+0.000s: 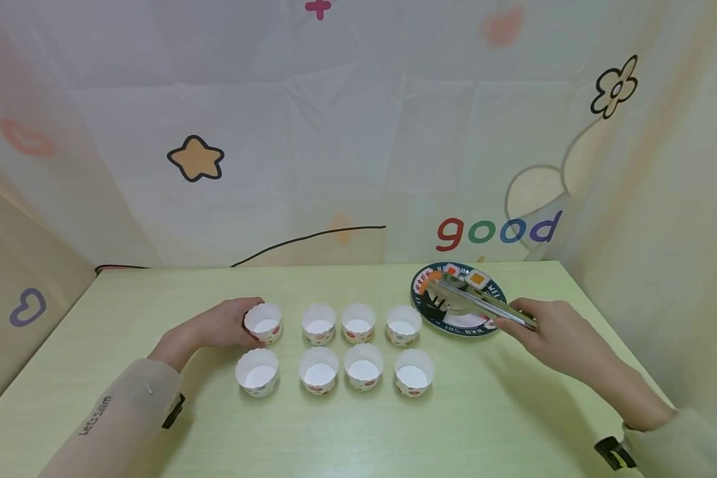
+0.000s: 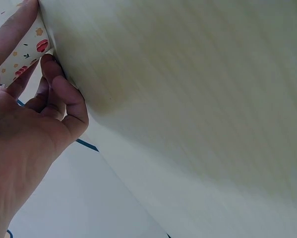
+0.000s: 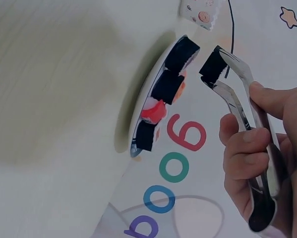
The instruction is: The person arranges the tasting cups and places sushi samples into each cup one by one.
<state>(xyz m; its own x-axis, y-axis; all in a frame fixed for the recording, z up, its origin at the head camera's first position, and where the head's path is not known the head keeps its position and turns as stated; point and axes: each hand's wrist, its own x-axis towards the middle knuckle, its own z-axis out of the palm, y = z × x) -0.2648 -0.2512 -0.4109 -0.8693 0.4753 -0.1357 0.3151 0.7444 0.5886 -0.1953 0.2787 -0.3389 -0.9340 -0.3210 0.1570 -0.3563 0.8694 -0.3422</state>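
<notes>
My left hand [image 1: 224, 325] grips a white paper baking cup [image 1: 264, 326] at the left end of the back row. In the left wrist view, the cup's printed side [image 2: 27, 54] shows between thumb and fingers. My right hand [image 1: 564, 338] holds metal tongs [image 1: 504, 311] over the right part of the table. Between their tips is a dark-wrapped sushi roll [image 3: 213, 65], raised off the plate. Below, the round patterned plate [image 1: 469, 328] bears several sushi pieces, among them a dark-wrapped one [image 3: 167, 87] and a red-and-white one [image 3: 154, 111].
Several more baking cups stand in two rows across the table, such as the front-left cup [image 1: 257, 373] and the front-right cup [image 1: 414, 373]. A printed curtain [image 1: 334, 146] hangs behind the pale table [image 1: 334, 438] and along its sides.
</notes>
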